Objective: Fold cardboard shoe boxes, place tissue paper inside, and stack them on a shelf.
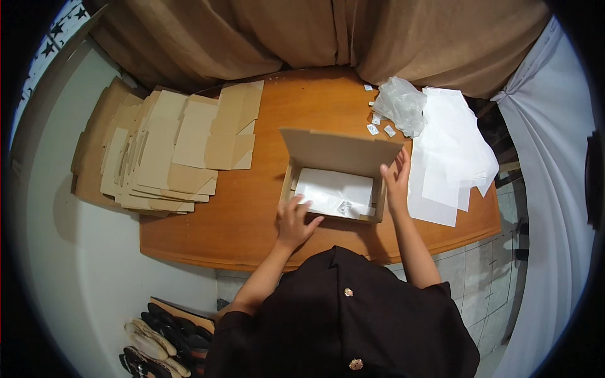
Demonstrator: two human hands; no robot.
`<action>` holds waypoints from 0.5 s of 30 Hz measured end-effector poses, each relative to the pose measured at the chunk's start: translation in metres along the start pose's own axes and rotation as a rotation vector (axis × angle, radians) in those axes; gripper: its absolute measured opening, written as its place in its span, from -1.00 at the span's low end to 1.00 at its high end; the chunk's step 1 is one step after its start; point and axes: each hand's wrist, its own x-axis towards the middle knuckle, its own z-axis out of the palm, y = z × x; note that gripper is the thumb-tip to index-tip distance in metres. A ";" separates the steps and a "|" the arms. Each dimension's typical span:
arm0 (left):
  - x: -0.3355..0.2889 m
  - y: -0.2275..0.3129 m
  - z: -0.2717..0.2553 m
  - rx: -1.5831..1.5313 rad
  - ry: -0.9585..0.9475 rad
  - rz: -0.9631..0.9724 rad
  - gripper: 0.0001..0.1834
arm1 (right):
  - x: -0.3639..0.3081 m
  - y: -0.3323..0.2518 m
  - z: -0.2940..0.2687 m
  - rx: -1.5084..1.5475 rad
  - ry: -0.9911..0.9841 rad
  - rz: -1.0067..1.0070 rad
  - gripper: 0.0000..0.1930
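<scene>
An open cardboard box (pixel 379 213) stands in front of me on the wooden table, its lid (pixel 340 148) raised at the back. Inside lies a flat white sheet or packet (pixel 321 183), with a small printed sachet (pixel 344 206) on top near the front. My left hand (pixel 294 222) is at the box's front left corner, fingers spread, fingertips over the rim. On the other side my right hand (pixel 397 183) is upright beside the right wall, thumb and fingers apart, fingertips near the lid's right edge. Whether they touch the lid I cannot tell.
Flattened cardboard boxes (pixel 154 145) are stacked on the table's left. At the right lie white paper sheets (pixel 447 157), a crumpled clear plastic bag (pixel 401 106) and several small sachets (pixel 389 130). A brown curtain (pixel 290 38) hangs behind; shoes (pixel 167 340) sit at lower left.
</scene>
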 end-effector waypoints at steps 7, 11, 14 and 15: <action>0.027 -0.027 -0.022 -0.359 0.391 -0.407 0.03 | -0.066 0.003 -0.012 0.012 -0.053 0.011 -0.05; 0.045 -0.019 -0.029 -0.700 0.126 -0.353 0.17 | -0.089 0.013 -0.015 -0.218 -0.037 0.012 0.05; 0.043 -0.020 -0.025 -0.611 0.048 -0.377 0.14 | -0.102 0.027 -0.014 -0.472 0.054 -0.026 0.08; 0.039 -0.021 -0.024 -0.467 0.059 -0.365 0.08 | -0.105 0.028 -0.012 -0.471 0.053 -0.026 0.08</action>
